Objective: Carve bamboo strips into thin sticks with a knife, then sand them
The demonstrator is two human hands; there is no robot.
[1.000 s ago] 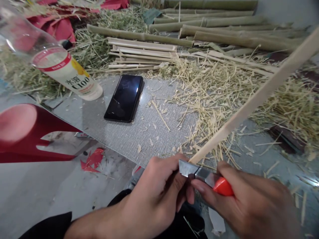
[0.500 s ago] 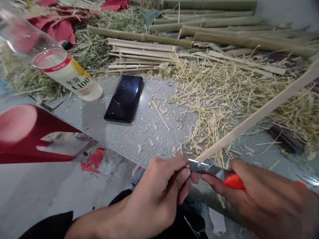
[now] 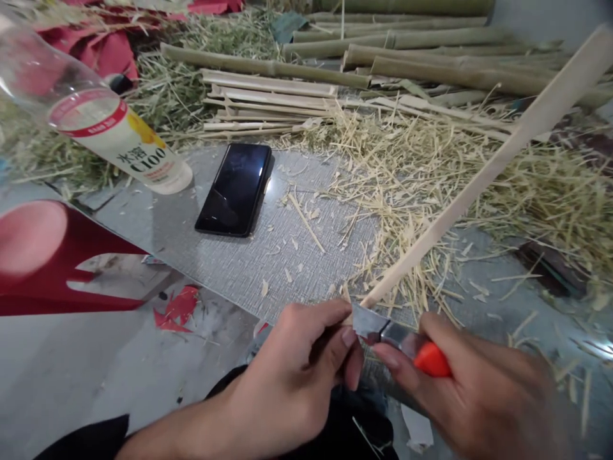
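Note:
My left hand [image 3: 301, 364] is closed, pinching the lower end of a long pale bamboo strip [image 3: 445, 220]. From my fingertips the strip slants up to the far right, over the shavings. My right hand [image 3: 474, 383] is wrapped around a knife [image 3: 400, 338] with an orange part at its grip. The metal blade lies against the strip just beside my left fingertips. The strip's lowest end is hidden behind my left fingers. Pale shavings [image 3: 412, 246] lie on the table behind both hands.
A black phone [image 3: 234, 190] lies on the grey table [image 3: 249, 268]. A plastic bottle [image 3: 115, 134] stands left of it, with a red stool [image 3: 43, 268] nearby. Split strips [image 3: 272, 96] and bamboo poles [image 3: 445, 70] lie at the back. Red scraps [image 3: 177, 311] are on the floor.
My right hand and the knife have shifted left and the blade has turned. The bamboo strip's upper end now stands steeper. My left hand has moved only slightly.

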